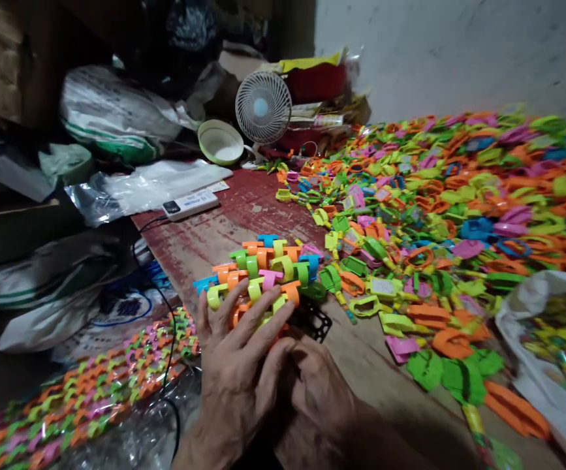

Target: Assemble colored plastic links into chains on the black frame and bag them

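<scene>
Neat rows of small plastic C-shaped pieces (262,273), in orange, yellow, green, blue and pink, sit in front of me on the worn table (283,215). My left hand (236,365) lies over their near side, palm down, its fingers stretched out and spread across them. Close beside its thumb is my right hand (319,385), with fingers curled in and pressed together; what they hold, if anything, is hidden. A black perforated frame (319,323) shows partly from under the rows, just beyond my right hand.
A large heap of colourful plastic watch-like toys (439,196) covers the right side. A white sack (522,326) of yellow pieces stands at the near right. Farther back are a fan (263,108), a bowl (220,142) and a white power bank (192,204). Linked pieces (101,385) lie lower left.
</scene>
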Motion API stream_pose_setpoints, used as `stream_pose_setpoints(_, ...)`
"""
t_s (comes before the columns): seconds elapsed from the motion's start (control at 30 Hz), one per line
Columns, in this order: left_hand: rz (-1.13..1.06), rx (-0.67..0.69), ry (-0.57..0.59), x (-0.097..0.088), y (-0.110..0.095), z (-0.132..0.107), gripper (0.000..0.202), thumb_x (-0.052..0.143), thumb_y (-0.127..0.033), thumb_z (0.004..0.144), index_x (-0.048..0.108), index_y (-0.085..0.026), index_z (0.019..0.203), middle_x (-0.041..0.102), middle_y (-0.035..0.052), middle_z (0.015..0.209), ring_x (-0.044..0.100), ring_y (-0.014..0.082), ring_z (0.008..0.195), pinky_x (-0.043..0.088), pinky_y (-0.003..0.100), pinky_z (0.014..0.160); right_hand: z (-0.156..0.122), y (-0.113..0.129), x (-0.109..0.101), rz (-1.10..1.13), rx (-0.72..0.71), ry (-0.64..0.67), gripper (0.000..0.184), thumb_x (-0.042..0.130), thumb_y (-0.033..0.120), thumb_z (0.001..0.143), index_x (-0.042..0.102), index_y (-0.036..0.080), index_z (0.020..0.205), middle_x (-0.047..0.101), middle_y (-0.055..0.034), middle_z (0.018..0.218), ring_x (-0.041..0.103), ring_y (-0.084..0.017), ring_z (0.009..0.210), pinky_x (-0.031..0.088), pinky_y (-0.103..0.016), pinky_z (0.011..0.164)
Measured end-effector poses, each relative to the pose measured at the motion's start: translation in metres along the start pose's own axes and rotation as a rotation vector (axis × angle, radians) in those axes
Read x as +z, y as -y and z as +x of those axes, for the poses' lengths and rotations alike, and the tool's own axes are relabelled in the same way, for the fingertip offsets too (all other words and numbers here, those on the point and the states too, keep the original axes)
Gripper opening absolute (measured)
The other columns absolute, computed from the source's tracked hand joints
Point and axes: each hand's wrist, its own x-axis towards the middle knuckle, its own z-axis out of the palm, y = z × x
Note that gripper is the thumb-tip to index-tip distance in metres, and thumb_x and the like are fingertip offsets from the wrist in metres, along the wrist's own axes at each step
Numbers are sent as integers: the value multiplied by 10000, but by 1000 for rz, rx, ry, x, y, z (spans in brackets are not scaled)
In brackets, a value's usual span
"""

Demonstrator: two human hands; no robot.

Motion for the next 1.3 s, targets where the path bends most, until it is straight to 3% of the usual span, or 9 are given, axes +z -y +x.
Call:
stream_pose_setpoints(0.13, -12, -4, -16, -3, -1, 0, 393, 545, -161, 962, 601, -297, 1327, 667, 17, 1360, 402, 309, 1431, 248, 665, 1182, -4, -3, -29, -15, 42, -134, 271, 482, 150, 916, 667, 208, 1105, 729, -81, 1005, 700, -194, 863, 577, -271, 751)
stream_pose_setpoints(0.23, -35, -16, -5, -4, -1, -1, 446, 557, -176, 956, 552, -293, 1386, 667, 27, 1360, 417, 302, 1428, 245, 663, 1197, -1, -15, -59, -300, 197, -236, 224, 489, 224, 977, 670, 170, 1098, 712, -107, 1025, 689, -220, 893, 550, -324, 814)
stream_pose_setpoints(0.43, -31, -28, -25, -3, -2, -3, 450, 537, -170, 960, 547, -293, 1393, 672, 28, 1353, 396, 281, 1449, 268, 632, 1204, 30, -30, -77, -810, 646, 218, 285, 382, 188, 1020, 653, 132, 1088, 621, -162, 1116, 693, -253, 851, 479, -325, 653)
stream_pose_setpoints(0.63, 20, -21, -35, 0, -4, -4, 468, 524, -166, 955, 534, -265, 1411, 665, 50, 1366, 413, 283, 1443, 166, 650, 1224, 50, -27, -79, -869, 722, 249, 302, 335, 160, 1025, 540, 126, 1244, 574, -167, 1209, 696, -269, 959, 469, -315, 661)
stream_pose_setpoints(0.77, 66, 8, -41, -1, -3, -3, 431, 526, -173, 958, 552, -219, 1386, 669, 84, 1355, 438, 293, 1422, 129, 681, 1214, 51, -38, -90, -862, 765, 287, 310, 364, 53, 951, 591, 87, 1159, 628, -194, 1151, 703, -288, 960, 457, -318, 689)
stream_pose_setpoints(0.87, 67, 11, -17, -2, -3, -2, 421, 517, -178, 965, 553, -208, 1383, 671, 90, 1352, 437, 290, 1420, 202, 660, 1202, 41, -49, -100, -775, 676, 151, 223, 481, 86, 891, 623, 94, 1063, 683, -167, 996, 695, -283, 891, 443, -311, 666)
stream_pose_setpoints(0.97, 44, 4, -7, -2, -3, -1, 418, 495, -180, 972, 550, -225, 1384, 665, 80, 1362, 428, 283, 1425, 198, 650, 1207, 21, -47, -97, -483, 556, -69, 206, 569, 239, 876, 634, 138, 1042, 688, -77, 769, 666, -235, 708, 447, -293, 596)
stream_pose_setpoints(1.13, 46, -32, -9, -2, -4, -2, 403, 507, -206, 969, 562, -221, 1369, 668, 68, 1360, 438, 277, 1425, 99, 618, 1243, -11, -27, -53, 182, 494, -16, 257, 561, 386, 936, 713, 189, 1001, 725, -40, 715, 679, -179, 611, 527, -263, 567)
stream_pose_setpoints(1.3, 24, -26, -21, -3, -4, -3, 406, 519, -219, 969, 551, -226, 1373, 667, 57, 1363, 441, 271, 1424, 105, 606, 1246, -13, -28, -19, 280, 520, -170, 217, 687, 379, 842, 752, 214, 967, 768, -44, 790, 719, -207, 695, 563, -266, 580)
